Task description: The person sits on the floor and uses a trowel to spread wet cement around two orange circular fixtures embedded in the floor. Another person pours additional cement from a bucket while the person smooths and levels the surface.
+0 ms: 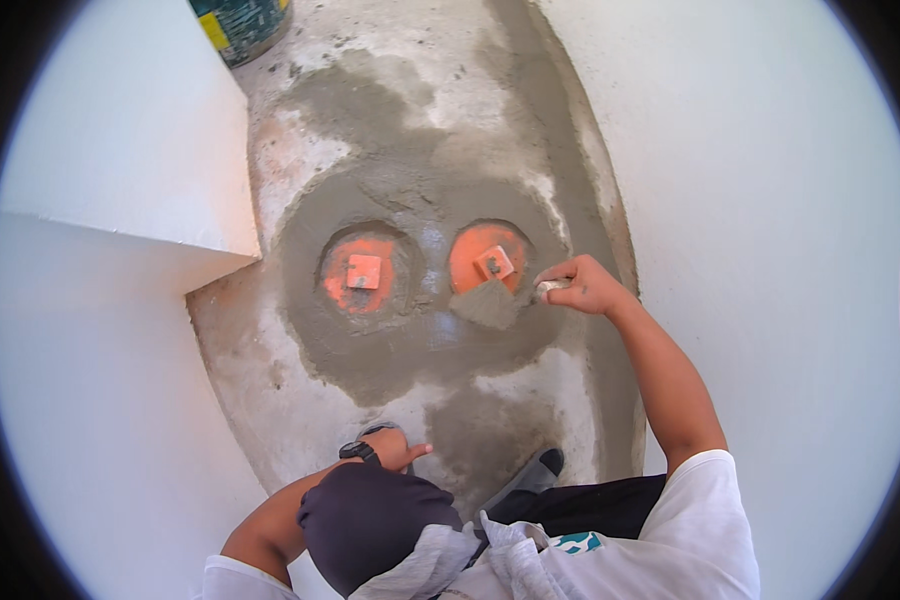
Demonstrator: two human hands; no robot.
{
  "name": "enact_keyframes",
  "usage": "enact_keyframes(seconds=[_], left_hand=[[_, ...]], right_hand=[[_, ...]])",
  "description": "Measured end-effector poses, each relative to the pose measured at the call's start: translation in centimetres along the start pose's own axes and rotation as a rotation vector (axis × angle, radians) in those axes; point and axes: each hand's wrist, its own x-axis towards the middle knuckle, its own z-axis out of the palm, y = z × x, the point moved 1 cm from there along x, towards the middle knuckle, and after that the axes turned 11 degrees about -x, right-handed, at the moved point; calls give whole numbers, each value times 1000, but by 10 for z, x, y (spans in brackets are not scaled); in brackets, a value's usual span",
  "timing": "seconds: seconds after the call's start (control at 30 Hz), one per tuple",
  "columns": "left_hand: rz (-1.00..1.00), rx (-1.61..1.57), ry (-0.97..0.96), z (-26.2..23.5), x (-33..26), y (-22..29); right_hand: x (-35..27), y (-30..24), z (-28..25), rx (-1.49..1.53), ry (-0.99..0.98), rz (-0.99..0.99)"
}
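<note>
My right hand is closed around the pale handle of a small trowel. The trowel's mortar-coated blade lies over the near edge of the right orange round cover, just below its raised square knob. To the left, another orange round cover with a square knob sits in a similar round recess. Grey wet mortar surrounds both covers. Nearer to me, my left hand, with a black watch at its wrist, holds nothing visible; its thumb sticks out to the right.
White walls stand on the left and right, the left one with a projecting corner. A dark, yellow-marked bucket stands at the far left. A mortar strip runs along the right wall. My shoe rests on the near floor.
</note>
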Motion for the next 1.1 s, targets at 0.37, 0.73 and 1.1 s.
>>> enact_keyframes(seconds=[0.37,0.73,1.1], left_hand=[[-113,-64,-35,-2,-4,10],[-199,-92,-66,-4,-1,12],[-127,29,25,0,0,5]], right_hand=[[2,105,-73,538,603,264],[142,77,-54,-483,1020,479],[117,118,-71,-571,933,399]])
